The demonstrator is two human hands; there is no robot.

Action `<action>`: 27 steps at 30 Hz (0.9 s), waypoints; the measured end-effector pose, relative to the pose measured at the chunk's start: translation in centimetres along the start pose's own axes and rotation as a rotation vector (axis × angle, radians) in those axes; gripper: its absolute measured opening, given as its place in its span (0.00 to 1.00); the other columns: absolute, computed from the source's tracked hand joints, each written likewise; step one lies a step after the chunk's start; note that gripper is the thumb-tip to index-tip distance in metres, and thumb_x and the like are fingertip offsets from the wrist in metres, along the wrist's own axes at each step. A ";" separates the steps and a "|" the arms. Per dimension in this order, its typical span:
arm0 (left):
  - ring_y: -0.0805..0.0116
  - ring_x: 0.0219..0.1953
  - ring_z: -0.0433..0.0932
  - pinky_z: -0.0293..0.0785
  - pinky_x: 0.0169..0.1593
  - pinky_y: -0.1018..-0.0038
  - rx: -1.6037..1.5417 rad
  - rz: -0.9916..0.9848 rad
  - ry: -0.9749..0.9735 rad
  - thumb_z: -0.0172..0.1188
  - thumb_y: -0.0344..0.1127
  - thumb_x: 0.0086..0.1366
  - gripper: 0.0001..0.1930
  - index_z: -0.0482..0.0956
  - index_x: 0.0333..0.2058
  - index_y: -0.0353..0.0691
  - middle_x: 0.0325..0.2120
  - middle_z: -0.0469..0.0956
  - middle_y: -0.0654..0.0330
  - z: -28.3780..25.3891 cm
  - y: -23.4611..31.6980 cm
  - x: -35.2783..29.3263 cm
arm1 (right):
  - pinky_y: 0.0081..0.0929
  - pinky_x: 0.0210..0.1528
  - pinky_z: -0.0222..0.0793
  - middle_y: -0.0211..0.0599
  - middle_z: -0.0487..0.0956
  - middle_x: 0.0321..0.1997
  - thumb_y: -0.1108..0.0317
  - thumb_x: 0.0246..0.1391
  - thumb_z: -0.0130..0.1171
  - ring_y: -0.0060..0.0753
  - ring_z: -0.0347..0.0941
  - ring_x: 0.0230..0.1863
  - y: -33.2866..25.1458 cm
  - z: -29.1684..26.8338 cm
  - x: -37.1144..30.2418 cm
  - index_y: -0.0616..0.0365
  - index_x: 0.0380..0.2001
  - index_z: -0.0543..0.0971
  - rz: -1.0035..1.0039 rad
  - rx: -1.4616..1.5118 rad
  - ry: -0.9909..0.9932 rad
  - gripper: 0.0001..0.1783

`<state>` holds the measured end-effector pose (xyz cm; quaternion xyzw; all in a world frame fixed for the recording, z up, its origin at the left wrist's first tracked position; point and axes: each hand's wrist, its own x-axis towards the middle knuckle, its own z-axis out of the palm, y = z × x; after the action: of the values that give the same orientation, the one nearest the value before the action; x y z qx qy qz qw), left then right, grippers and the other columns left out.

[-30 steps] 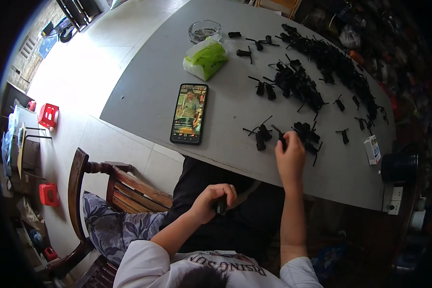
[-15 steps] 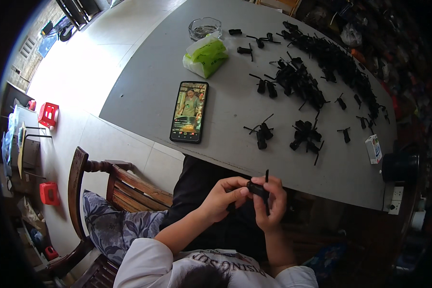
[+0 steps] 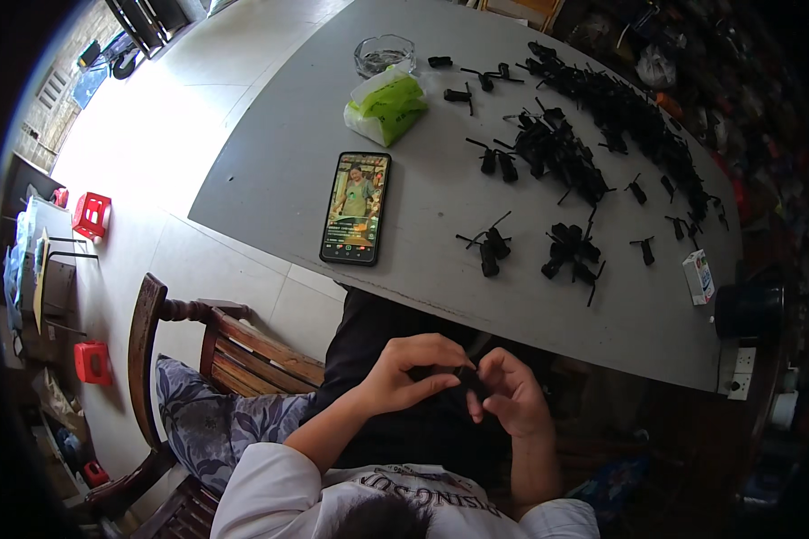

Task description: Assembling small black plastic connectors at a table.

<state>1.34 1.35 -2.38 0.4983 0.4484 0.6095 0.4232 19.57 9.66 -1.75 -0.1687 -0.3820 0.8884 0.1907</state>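
Over my lap, just below the table's near edge, both hands meet at a small black plastic part (image 3: 470, 381). My left hand (image 3: 411, 373) pinches one end of it between thumb and fingers. Curled around the other end are the fingers of my right hand (image 3: 516, 393); the part is dark against my trousers and its details do not show. On the table (image 3: 288, 135) lie many similar black parts with thin stems: a small cluster (image 3: 492, 247) and a tighter one (image 3: 571, 251) nearest me, and a larger heap (image 3: 557, 157) beyond.
A phone (image 3: 355, 208) with a lit screen lies left of the parts. Behind it are a green and white packet (image 3: 386, 106) and a glass ashtray (image 3: 385, 56). At the right edge stand a small white box (image 3: 697, 277) and a dark cup (image 3: 748, 310). A wooden chair (image 3: 261, 355) is at left.
My hands have turned the black part, and its upright stem no longer shows above my fingers. The right hand has shifted slightly lower and its fingers have loosened. Things on the table have stayed put.
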 end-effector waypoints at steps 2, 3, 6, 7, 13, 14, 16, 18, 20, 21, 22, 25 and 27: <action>0.63 0.35 0.77 0.72 0.38 0.74 0.054 0.076 -0.076 0.64 0.25 0.49 0.10 0.79 0.33 0.33 0.31 0.77 0.54 -0.1 0.4 0.0 | 0.19 0.27 0.70 0.36 0.74 0.29 0.69 0.46 0.63 0.26 0.73 0.26 -0.4 0.2 -0.2 0.59 0.35 0.66 0.153 -0.072 -0.009 0.17; 0.63 0.35 0.77 0.72 0.38 0.74 0.054 0.075 -0.075 0.64 0.25 0.49 0.10 0.79 0.33 0.33 0.31 0.77 0.54 -0.1 0.6 0.0 | 0.19 0.27 0.70 0.36 0.74 0.29 0.69 0.46 0.63 0.26 0.73 0.26 -0.4 0.4 -0.2 0.59 0.35 0.66 0.154 -0.072 -0.009 0.17; 0.63 0.32 0.78 0.73 0.35 0.74 0.146 0.111 -0.062 0.65 0.25 0.47 0.11 0.79 0.33 0.33 0.31 0.77 0.54 0.3 1.0 0.3 | 0.20 0.30 0.70 0.36 0.75 0.32 0.74 0.45 0.62 0.27 0.73 0.28 -0.1 1.0 -0.4 0.59 0.35 0.67 0.096 -0.095 0.097 0.16; 0.62 0.31 0.78 0.74 0.34 0.74 0.198 0.140 -0.046 0.66 0.25 0.46 0.12 0.79 0.33 0.33 0.31 0.77 0.54 0.5 1.1 0.4 | 0.19 0.33 0.70 0.36 0.75 0.33 0.75 0.45 0.62 0.27 0.73 0.30 0.1 1.3 -0.4 0.59 0.34 0.67 0.029 -0.138 0.167 0.14; 0.60 0.28 0.78 0.74 0.30 0.75 0.372 0.259 -0.049 0.67 0.24 0.43 0.13 0.79 0.31 0.33 0.30 0.77 0.54 1.1 1.1 0.5 | 0.17 0.42 0.67 0.35 0.76 0.35 0.78 0.45 0.58 0.26 0.72 0.41 1.7 0.9 -0.2 0.57 0.28 0.70 -0.153 0.104 0.222 0.08; 0.60 0.27 0.78 0.74 0.29 0.75 0.387 0.283 -0.065 0.67 0.24 0.43 0.12 0.79 0.31 0.33 0.30 0.77 0.54 1.2 1.2 0.5 | 0.17 0.43 0.66 0.35 0.76 0.35 0.79 0.46 0.57 0.26 0.72 0.42 1.7 0.8 -0.3 0.57 0.27 0.71 -0.136 0.164 0.225 0.07; 0.61 0.27 0.78 0.73 0.29 0.75 0.383 0.283 -0.067 0.67 0.25 0.43 0.13 0.79 0.32 0.34 0.30 0.77 0.54 1.2 1.0 0.2 | 0.18 0.41 0.67 0.36 0.76 0.35 0.78 0.47 0.57 0.26 0.72 0.41 1.7 0.4 -0.5 0.57 0.28 0.70 -0.109 0.157 0.209 0.07; 0.61 0.27 0.77 0.73 0.29 0.76 0.381 0.282 -0.066 0.67 0.25 0.44 0.14 0.80 0.33 0.34 0.30 0.77 0.55 1.3 1.0 0.2 | 0.18 0.38 0.68 0.37 0.76 0.35 0.78 0.47 0.56 0.27 0.72 0.40 1.4 0.2 -0.5 0.57 0.29 0.69 -0.080 0.151 0.190 0.08; 0.62 0.26 0.77 0.72 0.28 0.75 0.275 0.141 -0.094 0.67 0.27 0.45 0.16 0.80 0.36 0.35 0.29 0.77 0.55 1.2 1.3 0.4 | 0.20 0.31 0.70 0.41 0.76 0.34 0.75 0.50 0.54 0.27 0.74 0.34 0.7 0.3 -0.4 0.57 0.32 0.66 0.066 0.182 0.126 0.08; 0.62 0.26 0.77 0.72 0.28 0.75 0.274 0.142 -0.094 0.67 0.27 0.45 0.16 0.80 0.36 0.35 0.29 0.77 0.55 1.1 1.2 0.5 | 0.20 0.31 0.70 0.41 0.76 0.34 0.75 0.50 0.54 0.27 0.74 0.34 0.5 0.0 -0.5 0.57 0.32 0.66 0.066 0.182 0.127 0.08; 0.63 0.26 0.76 0.71 0.28 0.75 0.280 0.207 -0.148 0.67 0.28 0.46 0.17 0.79 0.37 0.35 0.28 0.77 0.56 0.9 0.9 0.4 | 0.22 0.28 0.69 0.43 0.75 0.33 0.71 0.52 0.54 0.28 0.74 0.31 0.4 -0.4 -0.7 0.57 0.32 0.64 0.148 0.210 0.065 0.09; 0.64 0.24 0.75 0.69 0.26 0.74 0.289 0.290 -0.188 0.67 0.30 0.46 0.17 0.80 0.38 0.36 0.25 0.76 0.57 0.5 0.7 0.2 | 0.21 0.23 0.68 0.41 0.74 0.29 0.65 0.56 0.53 0.27 0.73 0.26 0.4 -0.2 -0.6 0.57 0.34 0.64 0.244 0.217 -0.007 0.11; 0.64 0.23 0.75 0.68 0.26 0.74 0.291 0.309 -0.175 0.67 0.30 0.46 0.16 0.80 0.37 0.36 0.24 0.76 0.58 0.4 0.6 0.1 | 0.20 0.20 0.66 0.38 0.74 0.26 0.62 0.57 0.52 0.26 0.73 0.24 0.8 0.5 -0.4 0.57 0.35 0.64 0.259 0.193 -0.016 0.12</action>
<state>1.70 1.36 -1.73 0.6678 0.4113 0.5507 0.2857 19.53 8.71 -1.97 -0.1904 -0.2713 0.9395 0.0866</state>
